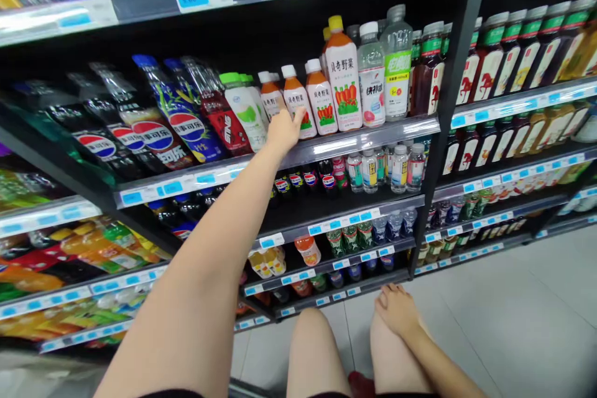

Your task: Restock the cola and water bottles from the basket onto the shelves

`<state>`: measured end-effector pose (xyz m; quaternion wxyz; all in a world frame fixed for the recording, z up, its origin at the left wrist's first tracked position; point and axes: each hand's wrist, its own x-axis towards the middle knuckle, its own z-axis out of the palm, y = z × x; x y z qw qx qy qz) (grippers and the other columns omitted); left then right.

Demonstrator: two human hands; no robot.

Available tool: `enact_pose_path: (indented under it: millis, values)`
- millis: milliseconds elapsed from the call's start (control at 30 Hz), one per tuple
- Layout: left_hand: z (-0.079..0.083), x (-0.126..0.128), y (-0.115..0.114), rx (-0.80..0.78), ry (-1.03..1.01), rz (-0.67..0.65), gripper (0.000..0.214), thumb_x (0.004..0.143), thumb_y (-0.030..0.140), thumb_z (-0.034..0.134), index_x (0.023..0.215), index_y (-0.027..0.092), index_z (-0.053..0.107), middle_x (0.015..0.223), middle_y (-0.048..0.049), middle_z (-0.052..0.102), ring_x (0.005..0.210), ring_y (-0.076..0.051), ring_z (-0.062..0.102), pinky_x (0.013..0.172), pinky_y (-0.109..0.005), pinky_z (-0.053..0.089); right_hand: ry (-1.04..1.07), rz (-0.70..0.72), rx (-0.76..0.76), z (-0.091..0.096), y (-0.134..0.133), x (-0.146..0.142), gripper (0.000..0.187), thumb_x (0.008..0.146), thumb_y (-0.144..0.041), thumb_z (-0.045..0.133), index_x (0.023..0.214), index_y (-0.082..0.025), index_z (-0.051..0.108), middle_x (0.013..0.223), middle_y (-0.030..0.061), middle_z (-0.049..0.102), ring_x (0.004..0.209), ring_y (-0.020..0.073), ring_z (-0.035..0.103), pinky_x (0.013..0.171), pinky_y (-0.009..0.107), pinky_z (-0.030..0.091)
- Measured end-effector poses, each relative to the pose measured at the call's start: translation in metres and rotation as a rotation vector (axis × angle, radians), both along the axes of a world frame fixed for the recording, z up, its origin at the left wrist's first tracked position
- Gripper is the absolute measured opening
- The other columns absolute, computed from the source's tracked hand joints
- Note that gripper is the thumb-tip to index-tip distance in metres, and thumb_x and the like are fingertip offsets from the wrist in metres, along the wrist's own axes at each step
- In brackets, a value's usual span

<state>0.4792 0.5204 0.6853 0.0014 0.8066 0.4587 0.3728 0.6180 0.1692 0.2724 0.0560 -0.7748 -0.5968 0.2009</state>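
Note:
My left hand [283, 129] reaches to the front of a shelf of drinks. Its thumb is apart from its fingers, and it is at the lower part of the small orange juice bottles with white caps. One small bottle [295, 92] stands behind the thumb, another [271, 94] behind the fingers. I cannot tell whether the hand touches them. Just to the right are a third small bottle [321, 96] and a large yellow-capped juice bottle [344, 71]. On my bare right knee rests my right hand [396, 308], fingers laid over it, holding nothing.
Cola bottles [153, 130] and a green-capped bottle [245, 106] stand left on the same shelf. Clear drink bottles [397, 68] are to the right. A dark upright [459, 43] divides the shelving from more dark bottles. The shelf edge [373, 137] carries price tags. Below lies tiled floor [513, 311].

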Motion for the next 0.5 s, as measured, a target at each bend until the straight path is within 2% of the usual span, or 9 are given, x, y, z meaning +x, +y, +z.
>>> enact_pose_path:
  millis: [67,133,200,267,300,333,400,433,500]
  values:
    - [-0.034,-0.017,-0.048,0.121,0.003,-0.094,0.076,0.104,0.059,0.038,0.157,0.005,0.031,0.152,-0.0251,0.051,0.141,-0.032,0.05,0.117,-0.051,0.042,-0.02,0.007,-0.003,0.003,-0.001,0.001,0.033,0.1,-0.035,0.049,0.118,-0.018,0.071,0.122,0.0109,0.066,0.117,0.0297,0.058,0.095,0.041,0.046]
    - [-0.088,-0.045,-0.106,0.225,0.12,-0.222,0.071,0.104,0.052,0.04,0.162,0.013,0.026,0.161,-0.0184,0.042,0.146,-0.029,0.045,0.119,-0.048,0.042,-0.044,0.019,-0.018,0.005,-0.003,0.004,0.036,0.101,-0.036,0.049,0.124,-0.018,0.07,0.125,0.0109,0.065,0.118,0.0293,0.058,0.095,0.041,0.047]
    - [-0.159,-0.085,-0.165,0.293,0.323,-0.389,0.058,0.103,0.042,0.046,0.157,0.021,0.04,0.154,-0.0135,0.053,0.14,-0.026,0.053,0.113,-0.042,0.049,-0.08,0.033,-0.041,0.006,-0.005,0.008,0.039,0.102,-0.038,0.048,0.131,-0.019,0.067,0.129,0.011,0.064,0.119,0.029,0.058,0.095,0.04,0.048]
    - [-0.237,-0.132,-0.222,0.244,0.492,-0.51,0.045,0.101,0.031,0.049,0.145,0.025,0.055,0.136,-0.0103,0.067,0.12,-0.023,0.067,0.099,-0.035,0.058,-0.123,0.054,-0.069,0.006,-0.006,0.012,0.042,0.103,-0.041,0.048,0.137,-0.021,0.064,0.131,0.0109,0.063,0.12,0.029,0.057,0.094,0.039,0.049]
    - [-0.276,-0.158,-0.25,0.128,0.56,-0.461,0.04,0.101,0.028,0.047,0.139,0.024,0.061,0.13,-0.0101,0.07,0.114,-0.023,0.069,0.095,-0.035,0.06,-0.143,0.065,-0.082,0.006,-0.006,0.014,0.044,0.103,-0.042,0.048,0.139,-0.022,0.063,0.133,0.0106,0.062,0.121,0.029,0.057,0.094,0.039,0.049]
    - [-0.312,-0.184,-0.278,-0.022,0.603,-0.358,0.037,0.102,0.027,0.045,0.133,0.021,0.065,0.126,-0.0113,0.072,0.112,-0.024,0.07,0.092,-0.035,0.06,-0.163,0.076,-0.096,0.005,-0.006,0.016,0.045,0.103,-0.043,0.048,0.14,-0.023,0.062,0.134,0.0104,0.061,0.121,0.0291,0.057,0.094,0.038,0.049]
    - [-0.372,-0.235,-0.337,-0.374,0.622,-0.074,0.038,0.102,0.023,0.04,0.129,0.016,0.067,0.129,-0.0144,0.07,0.115,-0.026,0.068,0.096,-0.037,0.059,-0.202,0.102,-0.122,0.003,-0.005,0.019,0.047,0.104,-0.046,0.047,0.143,-0.024,0.061,0.137,0.01,0.06,0.122,0.0298,0.056,0.094,0.039,0.05]
    - [-0.396,-0.258,-0.366,-0.541,0.606,0.077,0.04,0.102,0.022,0.038,0.13,0.015,0.066,0.133,-0.0153,0.068,0.12,-0.026,0.066,0.101,-0.039,0.057,-0.222,0.116,-0.13,0.001,-0.005,0.02,0.048,0.104,-0.048,0.046,0.143,-0.024,0.06,0.138,0.0101,0.059,0.123,0.0304,0.056,0.094,0.039,0.051]
    - [-0.431,-0.295,-0.425,-0.843,0.57,0.286,0.04,0.101,0.019,0.036,0.129,0.015,0.065,0.14,-0.0155,0.063,0.127,-0.026,0.061,0.104,-0.038,0.054,-0.262,0.138,-0.136,-0.004,-0.006,0.022,0.05,0.104,-0.051,0.045,0.143,-0.022,0.061,0.139,0.0109,0.059,0.123,0.0316,0.056,0.095,0.041,0.052]
